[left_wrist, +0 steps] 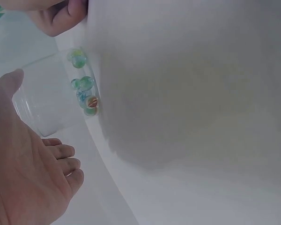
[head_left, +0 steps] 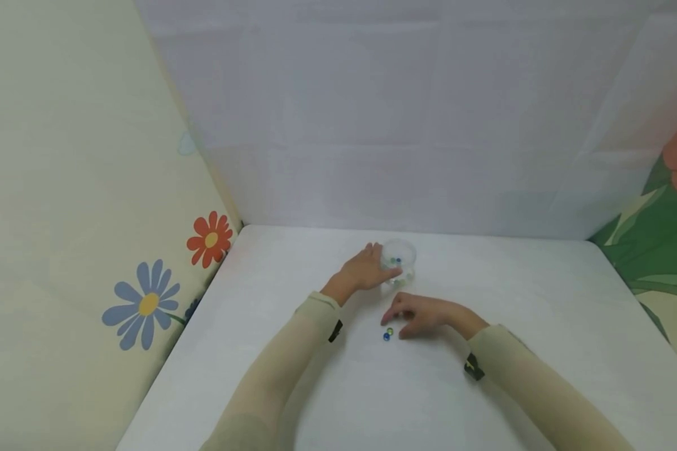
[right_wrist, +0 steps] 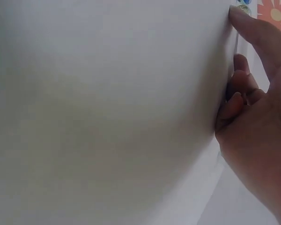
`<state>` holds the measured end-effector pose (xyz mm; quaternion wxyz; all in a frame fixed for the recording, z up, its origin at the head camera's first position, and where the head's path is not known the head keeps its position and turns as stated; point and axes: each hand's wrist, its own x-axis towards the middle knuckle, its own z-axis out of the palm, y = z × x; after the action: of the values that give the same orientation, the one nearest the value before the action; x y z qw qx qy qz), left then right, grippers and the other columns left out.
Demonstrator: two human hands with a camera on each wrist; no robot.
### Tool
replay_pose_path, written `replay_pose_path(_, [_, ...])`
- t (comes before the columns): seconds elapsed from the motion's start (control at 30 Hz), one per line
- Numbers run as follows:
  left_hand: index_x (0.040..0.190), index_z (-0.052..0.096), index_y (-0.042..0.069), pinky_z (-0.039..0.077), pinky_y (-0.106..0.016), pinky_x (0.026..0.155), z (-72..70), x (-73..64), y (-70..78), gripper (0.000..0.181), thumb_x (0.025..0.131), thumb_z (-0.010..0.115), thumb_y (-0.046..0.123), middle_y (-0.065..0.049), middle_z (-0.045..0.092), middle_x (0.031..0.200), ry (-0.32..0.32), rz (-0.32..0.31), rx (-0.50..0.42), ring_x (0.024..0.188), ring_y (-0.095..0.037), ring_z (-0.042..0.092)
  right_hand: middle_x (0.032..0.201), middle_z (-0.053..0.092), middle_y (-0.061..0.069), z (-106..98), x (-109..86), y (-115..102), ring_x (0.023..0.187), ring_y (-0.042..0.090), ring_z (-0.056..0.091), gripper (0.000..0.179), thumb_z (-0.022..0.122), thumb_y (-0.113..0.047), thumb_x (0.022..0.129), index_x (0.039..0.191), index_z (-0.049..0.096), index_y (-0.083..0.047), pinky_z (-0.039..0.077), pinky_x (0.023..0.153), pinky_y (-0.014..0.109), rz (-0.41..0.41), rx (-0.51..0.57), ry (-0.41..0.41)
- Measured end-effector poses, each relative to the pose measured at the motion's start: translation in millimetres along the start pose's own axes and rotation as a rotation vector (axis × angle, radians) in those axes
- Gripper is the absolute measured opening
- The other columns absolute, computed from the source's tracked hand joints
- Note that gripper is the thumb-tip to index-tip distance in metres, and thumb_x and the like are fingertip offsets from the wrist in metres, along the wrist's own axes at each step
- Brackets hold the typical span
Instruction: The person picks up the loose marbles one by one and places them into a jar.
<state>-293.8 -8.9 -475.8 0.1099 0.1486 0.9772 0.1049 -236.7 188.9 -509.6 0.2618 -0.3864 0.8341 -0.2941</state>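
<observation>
A clear glass jar (head_left: 407,266) stands toward the back of the table, with several green, blue and orange-streaked marbles (left_wrist: 85,83) at its bottom. My left hand (head_left: 363,269) holds the jar from its left side, thumb across the front near the rim and fingers round the back. Nearer to me, a blue marble (head_left: 386,337) and a yellow-green marble (head_left: 390,331) lie side by side on the tabletop. My right hand (head_left: 423,313) is low over the table just right of them, thumb and index finger spread apart with nothing pinched between them.
The white table (head_left: 485,269) meets a pale cloth backdrop (head_left: 372,125) behind the jar. Flower-patterned cloth (head_left: 79,188) borders the left side, and a leafy print (head_left: 654,250) borders the right. Both sleeved wrists carry dark straps.
</observation>
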Motion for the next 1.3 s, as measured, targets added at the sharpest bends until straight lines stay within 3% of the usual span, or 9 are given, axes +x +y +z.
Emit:
replay_pose_path(0.2, [0.163,0.012,0.006,0.025,-0.042,0.124,-0.4,-0.8,0.6,0.101,0.095,0.038,0.077,-0.016,0.015,0.169,0.000,-0.001,0.007,0.155,-0.028,0.017,0.115,0.052,-0.004,2.6,3.4,3.5,0.105,0.015,0.047,0.035,0.078,-0.017,0.089,0.120,0.072,-0.032,0.043,0.093,0.036,0.030,-0.019,0.004])
replay_pose_path(0.73, [0.163,0.012,0.006,0.027,-0.044,0.123,0.0,-3.3,0.6,0.102,0.095,0.037,0.078,-0.017,0.014,0.169,-0.009,-0.006,-0.001,0.155,-0.029,0.019,0.111,0.052,-0.003,7.5,6.7,6.2,0.103,0.014,0.045,0.022,0.076,-0.020,0.090,0.111,0.073,-0.026,0.042,0.090,0.031,-0.032,-0.012,0.017])
replay_pose_path(0.97, [0.162,0.014,0.005,0.030,-0.045,0.122,-2.2,-3.3,-0.9,0.102,0.095,0.039,0.077,-0.019,0.016,0.168,0.003,0.005,0.001,0.154,-0.031,0.021,0.110,0.053,0.000,8.9,5.4,2.6,0.103,0.014,0.045,0.019,0.075,-0.021,0.091,0.110,0.073,-0.021,0.042,0.088,0.029,-0.099,-0.031,0.041])
replay_pose_path(1.3, [0.162,0.012,0.005,0.029,-0.045,0.123,-4.7,-4.9,0.9,0.101,0.095,0.038,0.076,-0.019,0.015,0.168,-0.011,0.009,-0.007,0.155,-0.031,0.020,0.110,0.052,0.000,8.7,4.7,1.2,0.103,0.015,0.045,0.015,0.074,-0.020,0.093,0.108,0.073,-0.022,0.042,0.088,0.030,-0.068,-0.037,0.039])
